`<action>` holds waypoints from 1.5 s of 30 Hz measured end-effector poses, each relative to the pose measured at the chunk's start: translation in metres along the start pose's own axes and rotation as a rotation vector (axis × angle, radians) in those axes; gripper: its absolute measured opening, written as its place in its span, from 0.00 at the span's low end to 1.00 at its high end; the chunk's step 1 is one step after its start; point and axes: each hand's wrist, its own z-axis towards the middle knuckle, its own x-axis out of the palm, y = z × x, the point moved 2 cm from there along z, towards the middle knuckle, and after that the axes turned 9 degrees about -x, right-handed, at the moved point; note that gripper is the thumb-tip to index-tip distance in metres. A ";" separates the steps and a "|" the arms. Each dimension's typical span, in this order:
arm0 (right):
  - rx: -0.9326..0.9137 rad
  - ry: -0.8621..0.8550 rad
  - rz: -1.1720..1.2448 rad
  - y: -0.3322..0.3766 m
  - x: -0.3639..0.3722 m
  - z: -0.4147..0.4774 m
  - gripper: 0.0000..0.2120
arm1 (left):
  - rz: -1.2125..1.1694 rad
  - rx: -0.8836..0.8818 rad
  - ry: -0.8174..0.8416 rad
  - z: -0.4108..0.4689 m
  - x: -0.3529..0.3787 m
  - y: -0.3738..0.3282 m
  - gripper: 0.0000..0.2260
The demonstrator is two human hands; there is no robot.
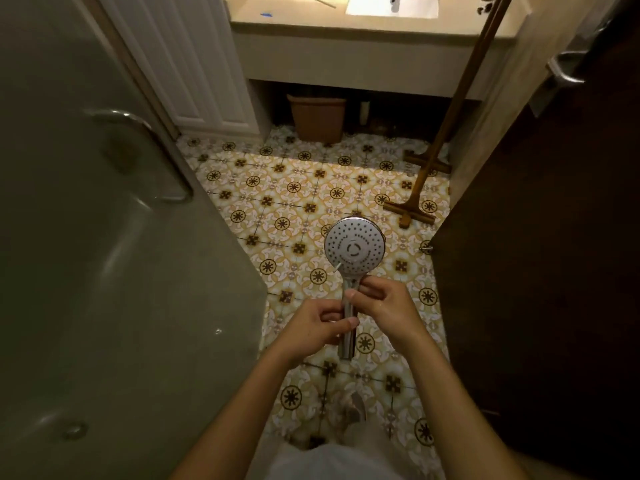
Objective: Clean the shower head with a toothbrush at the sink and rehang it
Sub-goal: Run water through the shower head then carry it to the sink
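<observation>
Gripping shower head (354, 247) above tiled floor (304, 188).

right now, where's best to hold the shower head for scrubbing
By the chrome handle, from either side, as both hands do now: left hand low, right hand near the neck. The shower head then faces up, its nozzle face clear.

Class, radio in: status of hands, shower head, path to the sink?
Both hands, left and right, gripping shower head handle. Nozzle face up. Sink ahead, tiled floor between; wooden stand at right.
</observation>
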 end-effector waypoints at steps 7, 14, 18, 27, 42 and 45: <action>0.011 -0.039 -0.033 0.004 -0.044 0.049 0.20 | -0.023 -0.012 -0.007 0.051 0.022 -0.032 0.09; -0.013 -0.092 0.040 0.006 -0.046 0.119 0.09 | -0.031 -0.003 -0.037 0.106 -0.002 -0.073 0.08; -0.032 -0.154 0.037 0.014 -0.040 0.170 0.14 | -0.037 0.005 -0.002 0.145 -0.034 -0.103 0.10; -0.032 -0.252 0.056 0.058 -0.009 0.285 0.06 | -0.057 0.037 0.077 0.220 -0.117 -0.182 0.09; 0.029 -0.228 0.133 0.081 -0.024 0.429 0.09 | 0.002 0.022 0.085 0.334 -0.172 -0.260 0.06; 0.035 -0.213 0.141 0.085 -0.044 0.466 0.10 | 0.007 0.018 0.076 0.368 -0.170 -0.283 0.09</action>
